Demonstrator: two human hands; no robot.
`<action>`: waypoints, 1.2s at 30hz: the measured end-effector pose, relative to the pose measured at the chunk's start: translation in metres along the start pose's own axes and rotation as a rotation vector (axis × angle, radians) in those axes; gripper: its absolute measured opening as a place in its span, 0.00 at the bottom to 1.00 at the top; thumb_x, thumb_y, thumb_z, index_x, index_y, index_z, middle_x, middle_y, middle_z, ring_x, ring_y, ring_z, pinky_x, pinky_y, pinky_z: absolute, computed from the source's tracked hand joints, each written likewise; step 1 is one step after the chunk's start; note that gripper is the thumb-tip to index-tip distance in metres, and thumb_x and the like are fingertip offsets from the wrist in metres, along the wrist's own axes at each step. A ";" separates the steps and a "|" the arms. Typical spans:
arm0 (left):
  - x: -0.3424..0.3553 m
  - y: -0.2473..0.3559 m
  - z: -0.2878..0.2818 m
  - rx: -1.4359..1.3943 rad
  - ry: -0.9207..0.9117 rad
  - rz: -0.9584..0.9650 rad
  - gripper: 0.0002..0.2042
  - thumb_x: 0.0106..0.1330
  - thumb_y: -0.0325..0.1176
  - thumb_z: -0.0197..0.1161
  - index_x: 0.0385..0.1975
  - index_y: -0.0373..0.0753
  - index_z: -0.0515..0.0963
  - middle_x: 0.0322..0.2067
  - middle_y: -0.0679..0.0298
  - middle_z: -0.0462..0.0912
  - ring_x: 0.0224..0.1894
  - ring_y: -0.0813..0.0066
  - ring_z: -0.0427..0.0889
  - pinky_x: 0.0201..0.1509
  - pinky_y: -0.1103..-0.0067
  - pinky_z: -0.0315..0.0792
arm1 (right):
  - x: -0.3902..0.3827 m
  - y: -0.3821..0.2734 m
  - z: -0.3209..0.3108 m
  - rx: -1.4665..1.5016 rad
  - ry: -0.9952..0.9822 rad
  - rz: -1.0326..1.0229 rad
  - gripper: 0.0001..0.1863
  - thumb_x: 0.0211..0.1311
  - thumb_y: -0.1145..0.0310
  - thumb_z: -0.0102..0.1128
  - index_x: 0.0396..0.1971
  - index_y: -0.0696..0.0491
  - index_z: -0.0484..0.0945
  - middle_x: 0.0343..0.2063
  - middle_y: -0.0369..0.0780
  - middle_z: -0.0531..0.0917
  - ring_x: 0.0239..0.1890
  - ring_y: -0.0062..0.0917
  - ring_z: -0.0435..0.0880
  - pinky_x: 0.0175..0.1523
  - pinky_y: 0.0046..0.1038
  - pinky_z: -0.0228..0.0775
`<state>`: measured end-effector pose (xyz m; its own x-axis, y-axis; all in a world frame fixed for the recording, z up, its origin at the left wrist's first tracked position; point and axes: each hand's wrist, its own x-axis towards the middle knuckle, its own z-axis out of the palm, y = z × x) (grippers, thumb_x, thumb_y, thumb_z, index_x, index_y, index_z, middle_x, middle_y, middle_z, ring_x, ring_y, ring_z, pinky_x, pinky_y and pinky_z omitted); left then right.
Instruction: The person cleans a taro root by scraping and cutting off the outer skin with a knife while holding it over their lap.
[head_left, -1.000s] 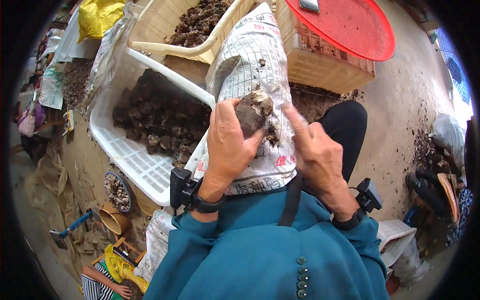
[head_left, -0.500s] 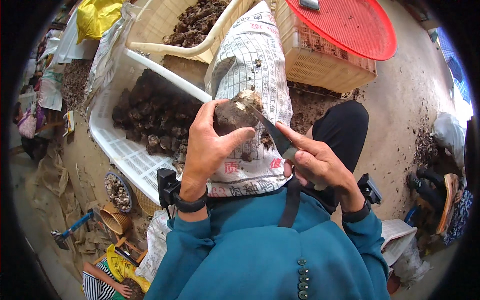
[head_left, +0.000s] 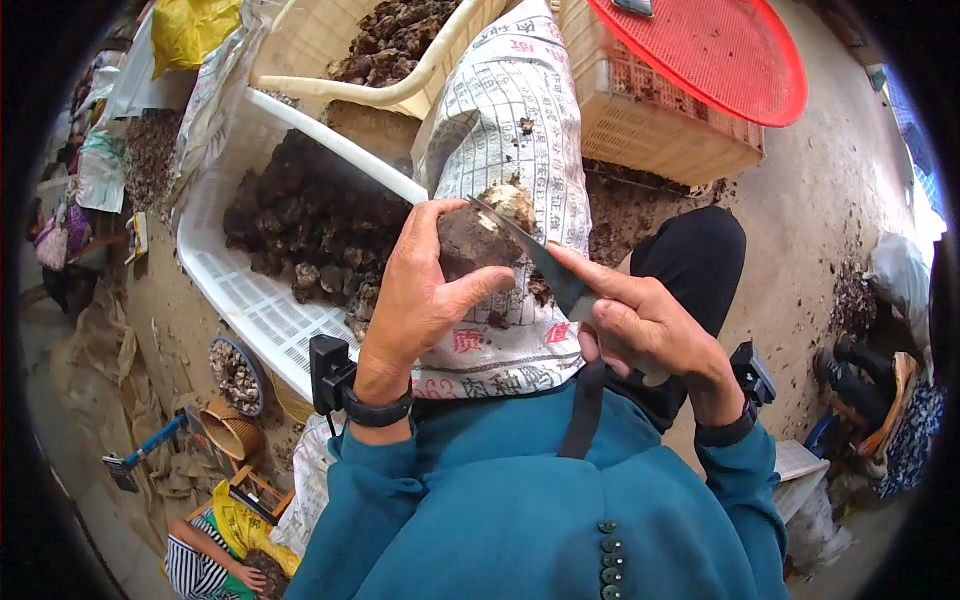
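- The left hand's [head_left: 415,300] fingers and thumb clamp a dirt-caked, dark brown lump [head_left: 470,243].
- The right hand [head_left: 650,325] closes round a knife [head_left: 550,270], index finger along its blade, which crosses the lump's pale end.
- The lump is above a white woven sack [head_left: 505,120] on the lap.
- Left: a white plastic basket [head_left: 335,145] of dark lumps [head_left: 300,215].
- Beyond, right: a red sieve [head_left: 715,55] on a cream crate [head_left: 665,140].

Left hand [head_left: 418,300]: brown lump [head_left: 474,243] | right hand [head_left: 650,325]: knife [head_left: 556,280], apparently touching lump

The knife [head_left: 548,268] meets the lump [head_left: 470,240] over the sack [head_left: 515,110], basket [head_left: 335,145] left, sieve [head_left: 715,50] on a crate [head_left: 670,145] front right.
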<state>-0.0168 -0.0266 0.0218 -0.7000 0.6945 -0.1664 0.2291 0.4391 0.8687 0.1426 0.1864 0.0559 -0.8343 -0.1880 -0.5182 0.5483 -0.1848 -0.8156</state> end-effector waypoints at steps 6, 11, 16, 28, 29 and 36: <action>-0.001 -0.004 0.001 -0.001 0.006 -0.023 0.32 0.52 0.32 0.79 0.56 0.34 0.69 0.45 0.59 0.83 0.48 0.74 0.81 0.55 0.76 0.74 | 0.015 0.010 0.004 0.257 -0.059 -0.060 0.33 0.71 0.66 0.44 0.76 0.45 0.55 0.22 0.33 0.75 0.18 0.12 0.69 0.25 0.17 0.64; -0.005 0.000 0.002 0.065 0.019 -0.007 0.34 0.52 0.32 0.79 0.58 0.34 0.68 0.46 0.59 0.83 0.48 0.73 0.81 0.55 0.76 0.75 | 0.017 0.021 0.012 0.276 -0.029 -0.084 0.33 0.71 0.69 0.47 0.75 0.44 0.56 0.27 0.38 0.80 0.22 0.19 0.76 0.31 0.20 0.70; -0.013 0.005 0.010 -0.009 0.051 -0.034 0.36 0.52 0.28 0.78 0.61 0.34 0.67 0.49 0.56 0.80 0.51 0.72 0.81 0.58 0.75 0.74 | 0.018 0.034 0.019 -0.640 0.417 -0.591 0.38 0.60 0.77 0.56 0.72 0.42 0.63 0.37 0.45 0.84 0.37 0.42 0.85 0.42 0.34 0.77; -0.016 0.014 0.022 -0.024 0.150 0.021 0.37 0.47 0.29 0.79 0.58 0.33 0.68 0.52 0.48 0.76 0.55 0.51 0.78 0.61 0.67 0.71 | -0.020 0.046 0.024 -0.904 0.392 -0.367 0.36 0.60 0.74 0.56 0.69 0.33 0.66 0.25 0.42 0.78 0.25 0.40 0.80 0.29 0.39 0.72; -0.016 0.013 0.024 -0.032 0.156 0.021 0.36 0.47 0.29 0.78 0.58 0.33 0.68 0.51 0.48 0.76 0.55 0.51 0.78 0.60 0.67 0.71 | -0.017 0.046 0.026 -0.854 0.397 -0.378 0.36 0.60 0.74 0.56 0.69 0.33 0.65 0.25 0.42 0.77 0.25 0.41 0.80 0.29 0.39 0.72; -0.015 0.011 0.031 0.037 0.219 0.081 0.35 0.47 0.27 0.77 0.58 0.32 0.68 0.48 0.48 0.76 0.51 0.49 0.78 0.57 0.66 0.72 | -0.007 0.043 0.032 -0.884 0.462 -0.368 0.37 0.59 0.72 0.59 0.70 0.32 0.66 0.25 0.43 0.76 0.24 0.41 0.79 0.28 0.40 0.72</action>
<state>0.0173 -0.0146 0.0196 -0.8075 0.5898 0.0119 0.3125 0.4105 0.8566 0.1740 0.1488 0.0328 -0.9829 0.1556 -0.0980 0.1763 0.6454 -0.7432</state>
